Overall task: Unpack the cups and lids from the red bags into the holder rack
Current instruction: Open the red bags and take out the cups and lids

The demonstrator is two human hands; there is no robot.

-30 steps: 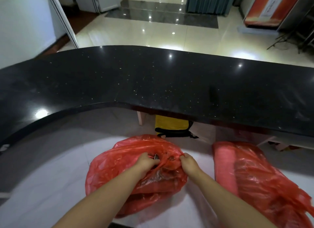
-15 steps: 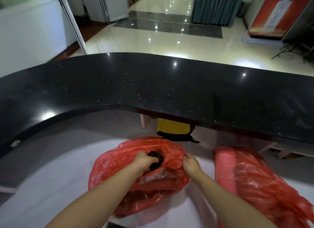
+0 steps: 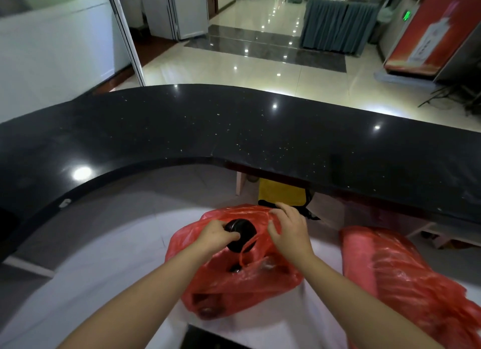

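A crumpled red plastic bag point(image 3: 250, 283) lies on the white lower counter point(image 3: 86, 283) in front of me. My left hand point(image 3: 214, 235) grips a stack of black lids point(image 3: 240, 234) poking out of the bag's mouth. More dark round pieces show through the plastic lower down. My right hand point(image 3: 289, 229) rests on the bag's upper right edge with fingers curled over the plastic, holding it. A second red bag point(image 3: 395, 276) with a long roll inside lies to the right. No holder rack is in view.
A raised curved black countertop point(image 3: 234, 130) runs across behind the bags. Under it sits a yellow and black item point(image 3: 282, 192). A dark panel point(image 3: 208, 338) shows at the near edge. Beyond the counter is a glossy tiled floor.
My left hand has drawn the black lid stack further out of the bag. My right hand moved up and back along the bag's edge. The camera tilted up.
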